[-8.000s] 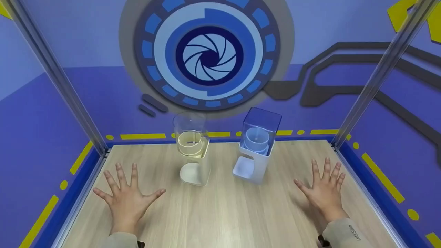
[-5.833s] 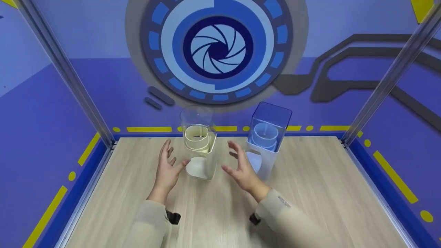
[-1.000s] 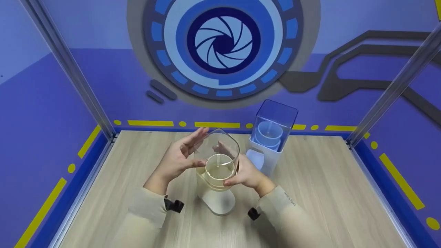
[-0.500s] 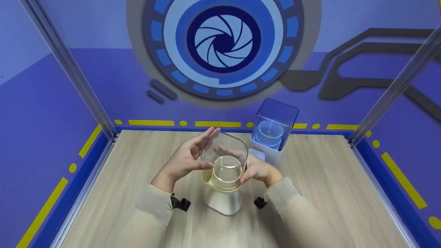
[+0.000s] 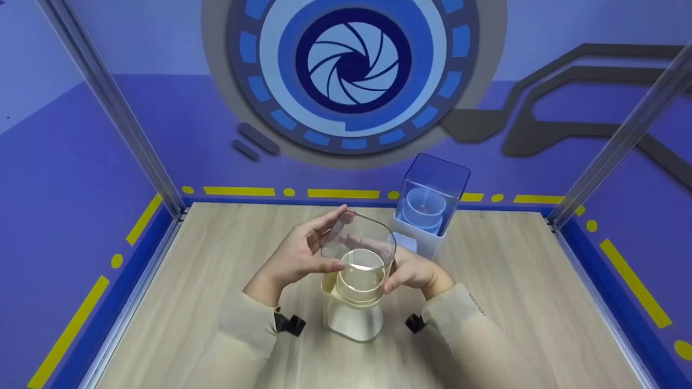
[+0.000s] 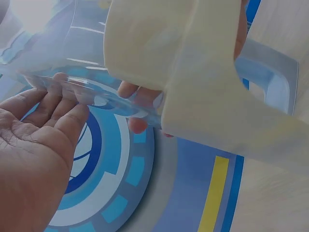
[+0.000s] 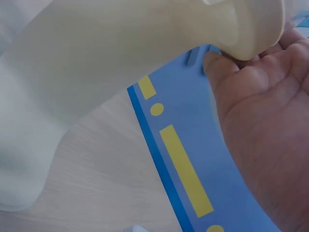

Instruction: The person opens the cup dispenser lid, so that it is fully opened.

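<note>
Holding the cream dispenser (image 5: pixel 357 302) between them, both hands are at work in the head view — neither grips the blue dispenser (image 5: pixel 424 216), which serves here as the landmark. The cream dispenser is to the left of the blue dispenser and nearer the person, its foot turned toward the person. The left hand (image 5: pixel 303 254) curves round the side away from the blue dispenser, thumb at the front of the clear container (image 5: pixel 361 226). The right hand (image 5: pixel 413 270) wraps the side toward the blue dispenser and partly hides its base; its thumb is at the front and its fingers show through the clear wall behind. As far as can be judged, taking hold is done and the handling is midway: the clear container sits in the cream base, with the inner ring (image 5: pixel 362 281) in place, but letting go is not yet done, and the blue dispenser stands upright and ungripped on the table (image 5: pixel 486 270).

In the left wrist view, the left hand's fingertips touch the clear wall, while fingertips of the right hand show beside the cream base.

In the right wrist view, the thumb lies by the cream edge; most of the fingers are hidden. The cream foot appears over the table — whether it rests there or hangs just above, I cannot tell.
</note>
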Available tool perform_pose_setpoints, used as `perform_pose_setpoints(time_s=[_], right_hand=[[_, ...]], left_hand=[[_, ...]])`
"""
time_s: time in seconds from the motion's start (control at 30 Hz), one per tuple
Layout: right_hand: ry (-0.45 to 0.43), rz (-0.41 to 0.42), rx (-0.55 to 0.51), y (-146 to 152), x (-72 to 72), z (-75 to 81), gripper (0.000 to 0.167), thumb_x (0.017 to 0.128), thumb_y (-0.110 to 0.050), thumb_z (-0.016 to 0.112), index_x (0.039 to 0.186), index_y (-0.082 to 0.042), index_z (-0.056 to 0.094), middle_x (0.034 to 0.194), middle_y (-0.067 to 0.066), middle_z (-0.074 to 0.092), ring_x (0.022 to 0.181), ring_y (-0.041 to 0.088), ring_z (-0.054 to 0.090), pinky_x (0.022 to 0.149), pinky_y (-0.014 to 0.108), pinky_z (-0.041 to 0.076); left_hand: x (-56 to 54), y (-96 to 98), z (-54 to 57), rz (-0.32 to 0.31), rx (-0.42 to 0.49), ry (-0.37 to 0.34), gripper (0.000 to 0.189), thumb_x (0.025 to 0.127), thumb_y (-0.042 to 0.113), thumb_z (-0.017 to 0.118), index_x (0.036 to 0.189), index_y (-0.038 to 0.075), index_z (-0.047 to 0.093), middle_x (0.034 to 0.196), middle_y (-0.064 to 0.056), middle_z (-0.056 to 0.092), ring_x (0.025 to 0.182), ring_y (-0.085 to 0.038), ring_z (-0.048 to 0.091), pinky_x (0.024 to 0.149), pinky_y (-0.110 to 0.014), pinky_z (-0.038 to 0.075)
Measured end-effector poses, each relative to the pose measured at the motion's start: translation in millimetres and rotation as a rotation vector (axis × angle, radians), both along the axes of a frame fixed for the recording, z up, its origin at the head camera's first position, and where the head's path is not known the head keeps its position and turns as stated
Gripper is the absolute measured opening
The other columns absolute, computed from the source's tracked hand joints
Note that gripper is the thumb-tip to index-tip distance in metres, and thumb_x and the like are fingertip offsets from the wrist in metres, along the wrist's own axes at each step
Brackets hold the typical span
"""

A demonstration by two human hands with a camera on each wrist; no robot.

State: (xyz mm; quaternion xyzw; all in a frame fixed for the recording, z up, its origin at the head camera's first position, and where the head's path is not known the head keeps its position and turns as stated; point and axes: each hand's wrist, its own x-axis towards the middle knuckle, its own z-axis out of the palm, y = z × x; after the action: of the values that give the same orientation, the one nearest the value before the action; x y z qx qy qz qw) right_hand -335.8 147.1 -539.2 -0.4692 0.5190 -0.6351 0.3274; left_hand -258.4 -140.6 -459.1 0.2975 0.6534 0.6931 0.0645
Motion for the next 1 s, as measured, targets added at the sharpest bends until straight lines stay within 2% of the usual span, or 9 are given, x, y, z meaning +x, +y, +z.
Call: perform_pose_setpoints(time_s=[0.1,0.2,0.27,0.37,0.57,0.7,0.8,0.93,1.0], right_hand=[[-0.008,-0.034,0.01,2.0,6.9,-0.7,0.117,0.088,-0.037,0.098,0.179,-0.008,0.03,0.186,0.013,0.033,0.168,0.027,0.043,0.142,0.042,0.034],[-0.036,-0.08,-0.01,6.0,15.4,-0.1,0.109,0.092,-0.03,0.095,0.177,-0.003,0.032,0.181,0.008,0.045,0.16,0.023,0.054,0.137,0.039,0.044],[-0.054,-0.116,-0.047,9.2,21.6,0.9,0.104,0.094,-0.02,0.091,0.176,0.001,0.031,0.179,0.009,0.048,0.16,0.023,0.055,0.135,0.037,0.046],[-0.05,-0.193,-0.107,12.0,32.0,5.0,0.103,0.096,-0.017,0.088,0.176,0.004,0.028,0.18,0.01,0.047,0.164,0.022,0.05,0.137,0.033,0.043],[0.063,-0.384,-0.165,-0.5,53.1,21.7,0.123,0.091,-0.038,0.096,0.176,0.006,0.019,0.179,0.007,0.048,0.164,0.021,0.049,0.137,0.036,0.044],[0.176,-0.498,-0.157,-13.6,66.6,29.1,0.132,0.085,-0.053,0.099,0.175,0.006,0.023,0.176,0.013,0.049,0.162,0.026,0.052,0.135,0.035,0.047],[0.24,-0.604,-0.119,-20.9,73.1,30.6,0.13,0.082,-0.056,0.101,0.174,0.003,0.03,0.172,0.018,0.053,0.158,0.031,0.056,0.13,0.033,0.051],[0.249,-0.726,-0.065,-26.7,77.3,29.8,0.117,0.082,-0.039,0.104,0.17,0.002,0.039,0.165,0.022,0.061,0.151,0.032,0.064,0.125,0.031,0.054],[0.241,-0.755,-0.051,-28.9,78.1,29.3,0.111,0.082,-0.031,0.104,0.167,0.004,0.042,0.161,0.025,0.063,0.148,0.03,0.066,0.124,0.03,0.055]], left_hand=[[3.7,0.3,-2.0,0.02,0.006,0.023,0.125,0.081,0.043,0.105,0.174,-0.004,0.036,0.175,-0.025,0.049,0.169,-0.037,0.041,0.139,-0.025,0.035],[7.7,0.4,-3.6,0.063,0.014,0.04,0.126,0.08,0.043,0.105,0.173,-0.006,0.036,0.173,-0.027,0.05,0.166,-0.038,0.046,0.138,-0.026,0.037],[10.9,0.8,-3.9,0.099,0.011,0.045,0.126,0.079,0.043,0.106,0.173,-0.006,0.036,0.173,-0.026,0.051,0.164,-0.037,0.047,0.137,-0.026,0.038],[16.6,2.0,-3.0,0.145,-0.007,0.042,0.128,0.078,0.043,0.107,0.174,-0.004,0.036,0.173,-0.024,0.051,0.165,-0.037,0.046,0.138,-0.025,0.037],[26.9,3.4,-2.6,0.228,-0.024,0.038,0.134,0.074,0.051,0.106,0.174,-0.002,0.036,0.176,-0.024,0.047,0.168,-0.04,0.042,0.137,-0.022,0.036],[31.5,4.9,-5.3,0.275,-0.029,0.067,0.135,0.073,0.059,0.103,0.174,-0.001,0.037,0.176,-0.021,0.048,0.168,-0.04,0.042,0.137,-0.022,0.037],[33.7,6.6,-12.0,0.296,-0.028,0.109,0.133,0.075,0.062,0.099,0.176,0.002,0.036,0.178,-0.018,0.046,0.17,-0.037,0.04,0.138,-0.022,0.035],[35.3,4.7,-30.4,0.288,-0.008,0.137,0.135,0.077,0.065,0.097,0.178,0.005,0.031,0.185,-0.019,0.033,0.174,-0.025,0.031,0.141,-0.023,0.028],[36.3,0.2,-43.6,0.279,0.003,0.113,0.137,0.077,0.066,0.097,0.179,0.006,0.029,0.188,-0.02,0.027,0.176,-0.022,0.027,0.141,-0.024,0.026]])
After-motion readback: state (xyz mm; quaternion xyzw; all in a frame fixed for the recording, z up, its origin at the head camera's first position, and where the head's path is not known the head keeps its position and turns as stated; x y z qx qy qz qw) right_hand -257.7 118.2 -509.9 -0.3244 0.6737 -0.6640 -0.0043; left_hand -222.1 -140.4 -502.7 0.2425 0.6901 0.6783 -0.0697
